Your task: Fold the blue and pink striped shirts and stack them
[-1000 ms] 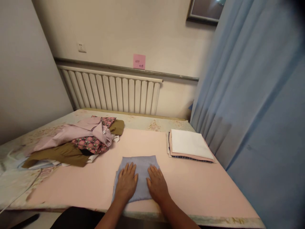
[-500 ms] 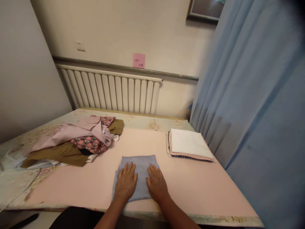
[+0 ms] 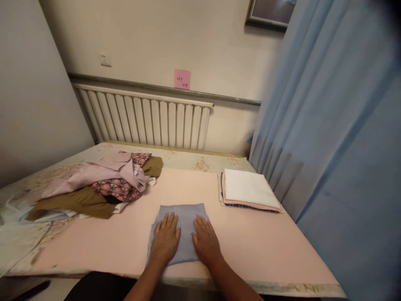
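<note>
A folded light-blue knitted cloth lies near the front edge of a pink-covered table. My left hand rests flat on its left half, fingers spread a little. My right hand lies flat on its right half, partly over the cloth's right edge. Both palms press down on the cloth and grip nothing.
A heap of unfolded clothes, pink, floral and olive, lies at the left. A neat stack of folded fabrics with a white piece on top sits at the right. A radiator runs along the back wall; a blue curtain hangs at the right.
</note>
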Tool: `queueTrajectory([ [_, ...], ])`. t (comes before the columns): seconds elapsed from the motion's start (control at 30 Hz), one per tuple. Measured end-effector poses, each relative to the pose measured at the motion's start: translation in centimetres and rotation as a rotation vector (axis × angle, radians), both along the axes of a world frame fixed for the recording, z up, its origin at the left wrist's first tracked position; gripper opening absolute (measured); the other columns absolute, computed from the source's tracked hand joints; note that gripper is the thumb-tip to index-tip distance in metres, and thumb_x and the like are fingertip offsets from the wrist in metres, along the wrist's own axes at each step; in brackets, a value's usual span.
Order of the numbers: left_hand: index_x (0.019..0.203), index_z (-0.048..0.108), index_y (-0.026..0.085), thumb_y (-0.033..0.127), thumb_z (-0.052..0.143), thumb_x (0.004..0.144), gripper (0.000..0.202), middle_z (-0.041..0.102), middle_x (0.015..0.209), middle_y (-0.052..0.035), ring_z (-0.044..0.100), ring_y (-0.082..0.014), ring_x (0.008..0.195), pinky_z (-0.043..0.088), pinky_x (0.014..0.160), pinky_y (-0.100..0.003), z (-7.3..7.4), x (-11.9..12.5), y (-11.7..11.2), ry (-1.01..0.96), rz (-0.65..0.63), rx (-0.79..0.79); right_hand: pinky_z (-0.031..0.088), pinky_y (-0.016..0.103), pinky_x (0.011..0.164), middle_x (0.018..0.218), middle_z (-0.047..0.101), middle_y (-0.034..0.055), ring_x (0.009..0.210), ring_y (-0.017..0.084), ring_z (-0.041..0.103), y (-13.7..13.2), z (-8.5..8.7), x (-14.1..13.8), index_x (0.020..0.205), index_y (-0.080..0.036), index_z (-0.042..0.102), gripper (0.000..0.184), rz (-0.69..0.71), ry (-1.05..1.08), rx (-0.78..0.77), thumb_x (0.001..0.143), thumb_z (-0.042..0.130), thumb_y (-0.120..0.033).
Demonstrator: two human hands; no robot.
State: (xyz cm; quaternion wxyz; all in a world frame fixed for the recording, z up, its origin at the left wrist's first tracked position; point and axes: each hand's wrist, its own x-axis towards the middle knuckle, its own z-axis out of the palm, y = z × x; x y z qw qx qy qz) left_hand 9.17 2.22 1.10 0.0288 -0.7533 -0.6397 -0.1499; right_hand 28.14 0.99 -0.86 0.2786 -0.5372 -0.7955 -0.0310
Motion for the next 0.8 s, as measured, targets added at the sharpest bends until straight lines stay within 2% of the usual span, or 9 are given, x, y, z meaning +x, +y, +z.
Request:
queueTrajectory([
  [0.8,0.138,0.048,0.019,0.035,0.034,0.094,0.049,0.045,0.146,-0.0065,0.032,-0.0278,0.139,0.027,0.111,-0.048,-0.43,-0.17,0.09,-0.008,-0.016,0.041,0.033,0.047,0.111,0.141,0.049,0.0097,0.134,0.025,0.041,0.05,-0.14,0.00,0.135,-0.017,0.050,0.044,-0.015,-0.025,0.016,0.093,0.047,-0.026],
])
